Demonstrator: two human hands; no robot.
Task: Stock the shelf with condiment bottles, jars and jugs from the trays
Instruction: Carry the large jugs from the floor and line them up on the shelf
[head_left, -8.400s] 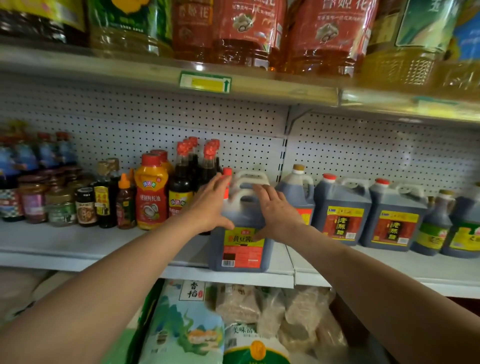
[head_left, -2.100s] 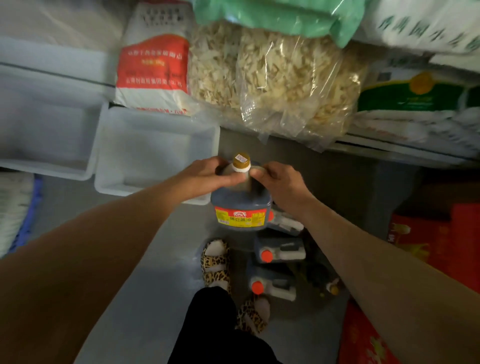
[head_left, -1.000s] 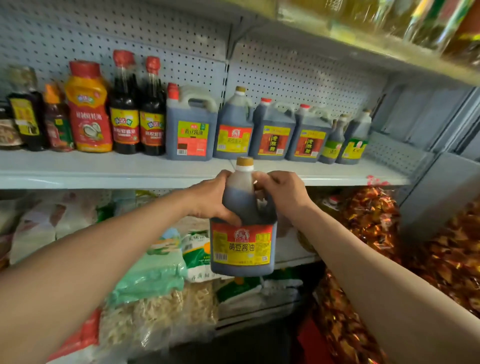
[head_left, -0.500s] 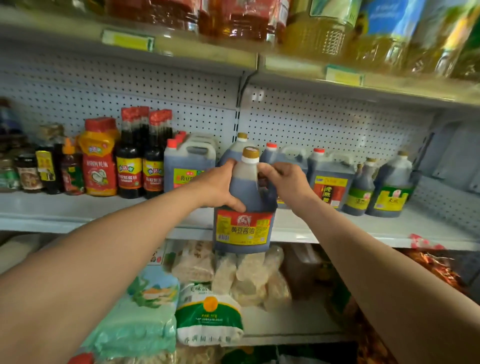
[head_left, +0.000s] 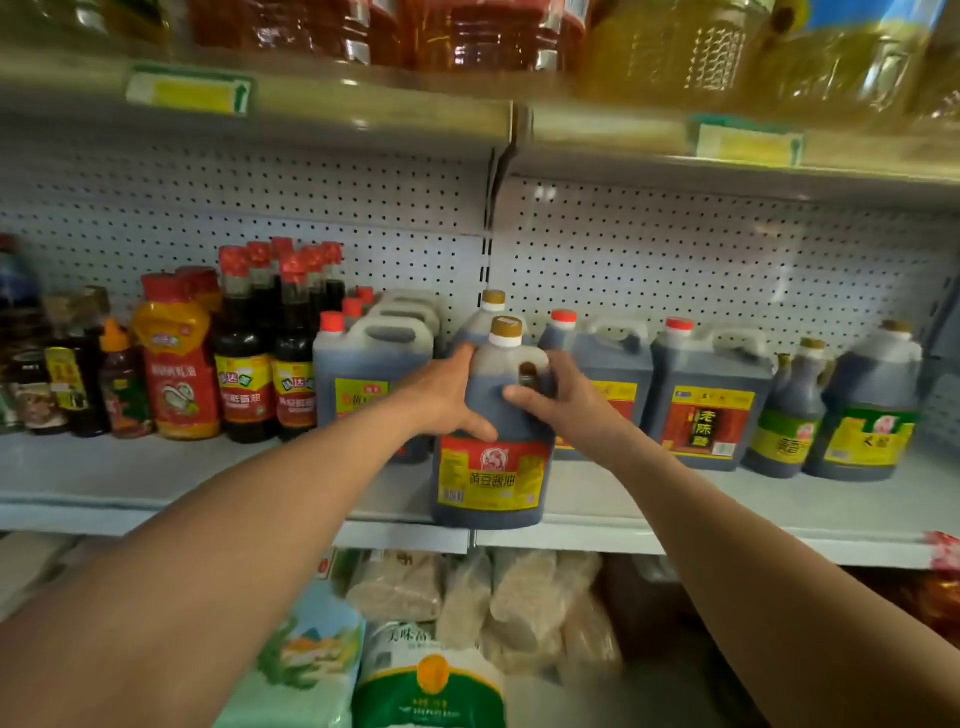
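Observation:
A dark soy sauce jug (head_left: 491, 480) with a gold cap and a red and yellow label stands at the front edge of the white middle shelf (head_left: 156, 473). My left hand (head_left: 441, 397) grips its left shoulder. My right hand (head_left: 563, 402) grips its right side by the handle. A matching gold-capped jug (head_left: 491, 304) stands right behind it, mostly hidden.
Left of the jug stand red-capped jugs (head_left: 363, 379), tall dark bottles (head_left: 244, 374) and an orange oyster sauce bottle (head_left: 174, 364). To the right are vinegar jugs (head_left: 709, 405) and green-labelled bottles (head_left: 872, 415). Oil jugs fill the shelf above. Bagged goods (head_left: 431, 670) lie below.
Both hands have carried the jug up and forward from in front of the shelf edge. Its base now sits on the shelf's front edge.

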